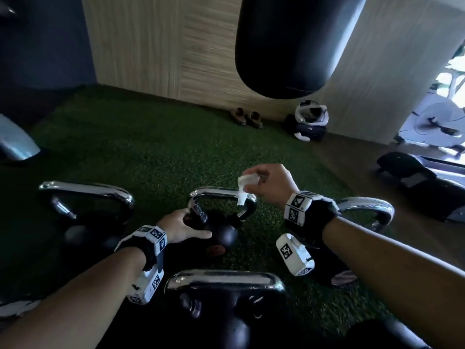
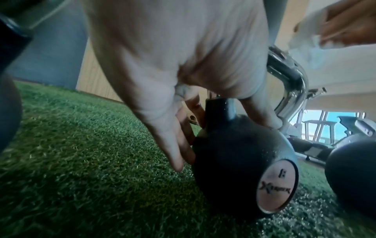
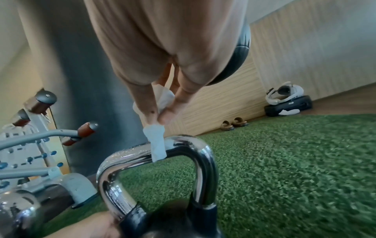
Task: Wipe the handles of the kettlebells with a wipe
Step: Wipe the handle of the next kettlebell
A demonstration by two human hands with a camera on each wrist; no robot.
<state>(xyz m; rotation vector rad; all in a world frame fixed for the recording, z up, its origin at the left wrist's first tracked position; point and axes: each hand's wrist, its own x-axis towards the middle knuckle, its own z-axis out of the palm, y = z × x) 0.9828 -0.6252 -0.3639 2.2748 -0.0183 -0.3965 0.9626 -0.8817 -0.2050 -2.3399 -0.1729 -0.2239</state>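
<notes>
- The middle kettlebell stands on the green turf, and it serves as the landmark here.
- Your left hand rests on this kettlebell's black body at the base of its chrome handle: the fingers lie straight down the far-left side of the ball, and the thumb presses the near side. The left wrist view shows those fingers flat against the ball, not curled round it.
- Your right hand hovers just above the right end of that handle, pinching a white wipe between thumb and fingertips.
- The wipe hangs down from the pinch, and its loose tail drapes over the handle's top bar near the right bend; the right wrist view shows the tail touching the chrome.
- The round label disc on the ball's face points toward you.
- Left of the middle kettlebell stands another kettlebell; a third stands nearer to you, and a fourth sits to the right, partly hidden behind your right wrist.
- Beyond the middle kettlebell, a black punching bag hangs above the turf, and a pair of brown shoes sits by the wooden wall.
- Right of the shoes, a white headset lies on a dark case.
</notes>
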